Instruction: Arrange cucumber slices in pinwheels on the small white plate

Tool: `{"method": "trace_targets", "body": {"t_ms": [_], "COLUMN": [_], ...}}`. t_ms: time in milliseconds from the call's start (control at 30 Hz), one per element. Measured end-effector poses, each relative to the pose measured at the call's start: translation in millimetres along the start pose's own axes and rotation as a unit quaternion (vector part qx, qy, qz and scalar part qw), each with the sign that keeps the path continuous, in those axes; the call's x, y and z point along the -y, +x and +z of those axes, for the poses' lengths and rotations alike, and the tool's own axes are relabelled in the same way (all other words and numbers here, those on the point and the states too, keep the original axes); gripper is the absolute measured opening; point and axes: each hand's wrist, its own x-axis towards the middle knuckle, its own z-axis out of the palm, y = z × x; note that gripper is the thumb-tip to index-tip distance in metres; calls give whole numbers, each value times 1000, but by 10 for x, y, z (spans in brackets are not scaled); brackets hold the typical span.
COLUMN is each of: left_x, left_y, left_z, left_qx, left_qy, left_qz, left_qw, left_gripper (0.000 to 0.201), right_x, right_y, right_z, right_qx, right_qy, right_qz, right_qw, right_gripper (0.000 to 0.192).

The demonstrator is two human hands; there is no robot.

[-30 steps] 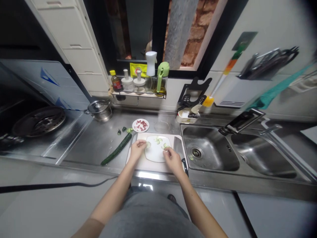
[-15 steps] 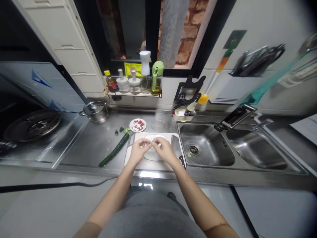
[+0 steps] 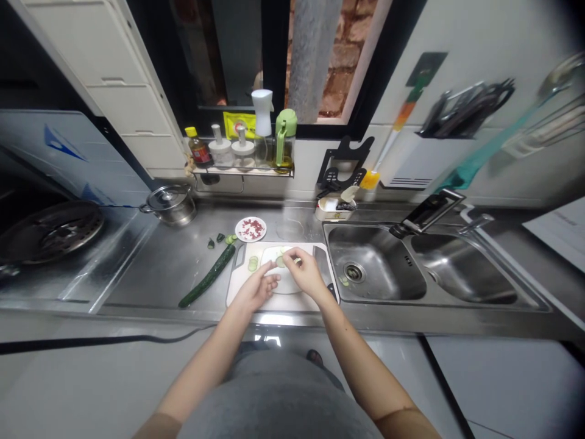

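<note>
Cucumber slices lie on the white cutting board at the counter's front edge, just left of the sink, with a white plate on the board. The right hand pinches a slice over the plate with closed fingertips; the left hand rests loosely open on the board beside it. A whole cucumber lies left of the board.

Plate half under both hands
</note>
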Motion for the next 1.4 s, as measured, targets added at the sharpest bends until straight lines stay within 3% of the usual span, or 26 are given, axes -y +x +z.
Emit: {"method": "trace_targets", "body": {"t_ms": [167,300,400,500,700,1033,1400], "left_x": [-87,-150,-144,-129,-178,-147,-56], "left_y": [-26,-26,-6,-2,-58,-48,49], "left_z": [94,130,124,116,142,221,220], "left_qx": [28,36,34,6,-61,-54,-69], "left_qy": [-68,-69,-44,6,121,144,197], "left_qz": [-58,-55,-10,76,202,283,331], "left_qw": [996,995,998,997,970,947,920], "left_gripper": [25,20,34,50,57,63,50], "right_x": [-4,-6,-19,-33,-20,-70,-152], "right_y": [-32,-45,-58,-79,-117,-112,-117], "right_z": [-16,-37,-51,-63,-72,-29,-44], "right_qx": [1,12,15,22,26,11,15], "right_qy": [-13,-24,-40,-54,-50,-19,34], "right_qz": [-21,-47,-68,-84,-67,-14,41], "right_qw": [1000,999,997,995,996,1000,998], "right_gripper": [20,18,18,18,18,20,19]}}
